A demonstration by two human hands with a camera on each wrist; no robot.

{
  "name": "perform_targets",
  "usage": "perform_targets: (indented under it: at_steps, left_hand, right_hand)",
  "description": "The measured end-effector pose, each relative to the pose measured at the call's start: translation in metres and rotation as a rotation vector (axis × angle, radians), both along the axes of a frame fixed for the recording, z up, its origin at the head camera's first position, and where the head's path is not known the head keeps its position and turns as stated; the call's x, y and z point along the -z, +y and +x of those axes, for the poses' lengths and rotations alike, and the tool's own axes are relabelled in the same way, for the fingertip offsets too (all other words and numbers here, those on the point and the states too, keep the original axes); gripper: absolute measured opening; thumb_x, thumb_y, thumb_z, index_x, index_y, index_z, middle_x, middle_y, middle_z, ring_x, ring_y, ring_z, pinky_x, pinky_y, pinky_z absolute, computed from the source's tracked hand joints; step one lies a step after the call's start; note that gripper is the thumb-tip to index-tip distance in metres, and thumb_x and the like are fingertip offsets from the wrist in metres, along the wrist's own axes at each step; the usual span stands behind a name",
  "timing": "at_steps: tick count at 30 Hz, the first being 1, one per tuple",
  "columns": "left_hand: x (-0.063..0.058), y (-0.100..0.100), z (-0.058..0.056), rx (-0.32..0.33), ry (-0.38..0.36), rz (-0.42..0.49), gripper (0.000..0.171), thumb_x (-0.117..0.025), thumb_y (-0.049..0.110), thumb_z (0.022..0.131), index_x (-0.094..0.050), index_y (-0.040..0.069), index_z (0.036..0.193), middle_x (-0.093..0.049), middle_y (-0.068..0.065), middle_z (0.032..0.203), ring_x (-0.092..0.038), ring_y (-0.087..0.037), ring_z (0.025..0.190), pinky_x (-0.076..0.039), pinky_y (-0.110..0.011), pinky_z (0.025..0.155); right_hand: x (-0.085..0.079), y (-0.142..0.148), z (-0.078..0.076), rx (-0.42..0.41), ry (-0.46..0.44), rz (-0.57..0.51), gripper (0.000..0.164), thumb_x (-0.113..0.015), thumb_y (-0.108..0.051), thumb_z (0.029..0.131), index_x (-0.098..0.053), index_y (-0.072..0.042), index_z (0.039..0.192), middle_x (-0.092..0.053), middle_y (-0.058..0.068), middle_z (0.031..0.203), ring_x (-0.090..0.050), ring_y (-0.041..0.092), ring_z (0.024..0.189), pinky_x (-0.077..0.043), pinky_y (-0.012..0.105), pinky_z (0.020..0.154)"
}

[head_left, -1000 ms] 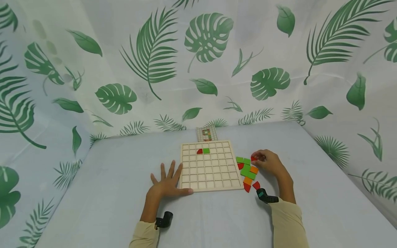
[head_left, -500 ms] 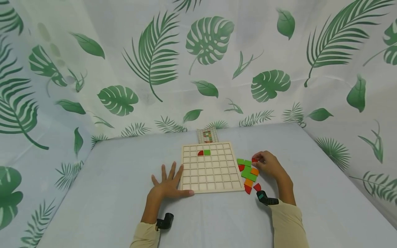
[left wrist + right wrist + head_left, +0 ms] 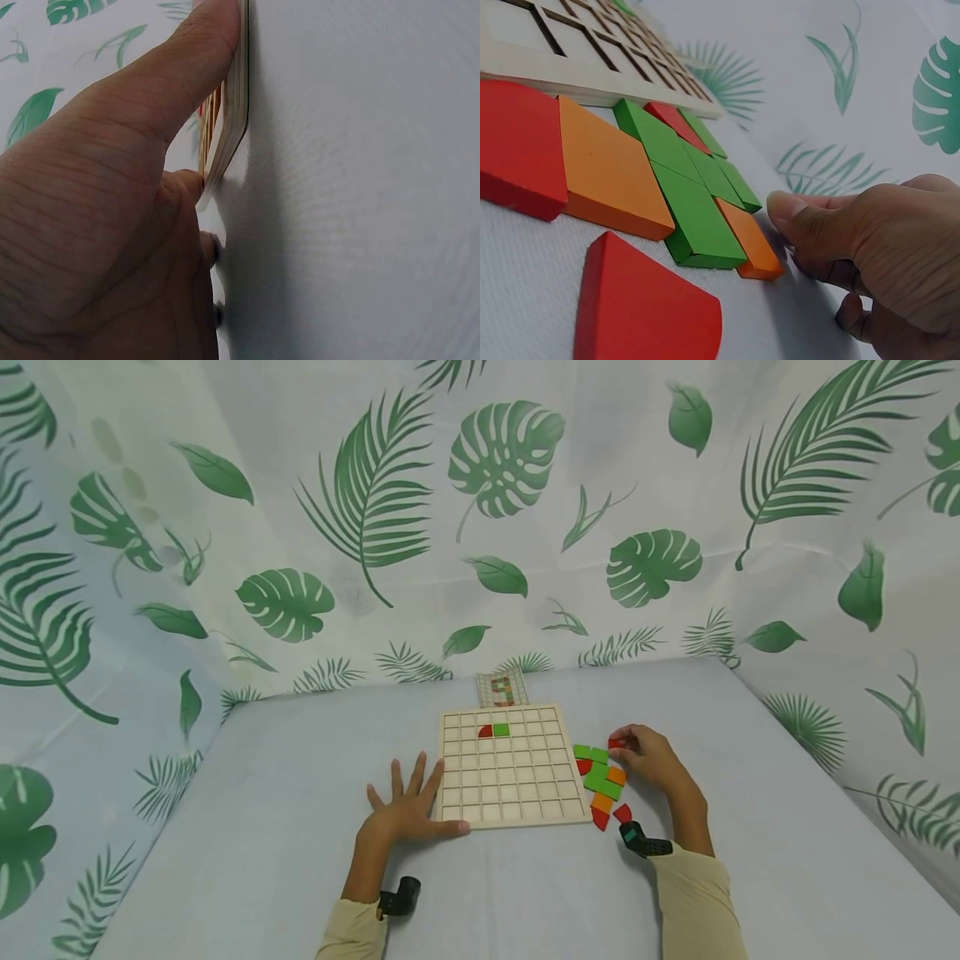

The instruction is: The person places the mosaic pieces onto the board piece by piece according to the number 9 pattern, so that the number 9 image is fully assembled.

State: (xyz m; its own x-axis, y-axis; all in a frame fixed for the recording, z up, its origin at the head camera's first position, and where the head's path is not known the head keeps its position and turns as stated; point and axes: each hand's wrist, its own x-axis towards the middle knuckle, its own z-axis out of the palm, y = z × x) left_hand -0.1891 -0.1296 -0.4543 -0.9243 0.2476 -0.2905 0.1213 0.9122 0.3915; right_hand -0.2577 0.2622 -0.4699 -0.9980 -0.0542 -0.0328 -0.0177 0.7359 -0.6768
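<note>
The left hand lies with fingers spread at the near left corner of a wooden grid board. Its thumb runs along the board's front edge and its index fingertip touches the left side. To the right of the board, the right hand pinches a red tile between thumb and fingers; in the right wrist view the thumb hides that tile. Beside it lie green tiles, orange tiles and rounded red tiles. On the board sit a red quarter-round tile and a green square tile.
Behind the board stands a small pattern card printed with a coloured figure on a grid. A pale cloth covers the table. Leaf-printed curtains rise at the back and both sides.
The head view has shifted slightly. The right hand stays beside the loose tiles with the red tile in its fingers, and the left hand keeps its place at the board.
</note>
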Motion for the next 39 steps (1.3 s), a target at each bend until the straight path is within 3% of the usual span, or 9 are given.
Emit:
perform_targets:
  at_steps: [23, 39]
  left_hand:
    - [0.0034, -0.0020, -0.0026, 0.002, -0.003, 0.003, 0.112, -0.064, 0.074, 0.076, -0.009, 0.023, 0.159, 0.007, -0.012, 0.166, 0.019, -0.049, 0.146, 0.006, -0.081, 0.102]
    - [0.0049, -0.0023, -0.0040, -0.005, -0.005, -0.005, 0.112, -0.063, 0.075, 0.075, -0.009, 0.024, 0.159, 0.006, -0.011, 0.166, 0.018, -0.048, 0.146, 0.005, -0.081, 0.103]
  right_hand:
    - [-0.0018, -0.0019, -0.0004, -0.020, 0.038, 0.023, 0.028, -0.066, -0.011, 0.093, -0.058, 0.004, 0.116, -0.058, 0.019, 0.104, -0.051, 0.030, 0.094, -0.049, 0.045, 0.092]
    - [-0.0022, -0.0075, -0.0017, -0.016, 0.065, 0.017, 0.030, -0.066, -0.011, 0.094, -0.057, 0.005, 0.117, -0.058, 0.022, 0.109, -0.053, 0.034, 0.100, -0.047, 0.053, 0.098]
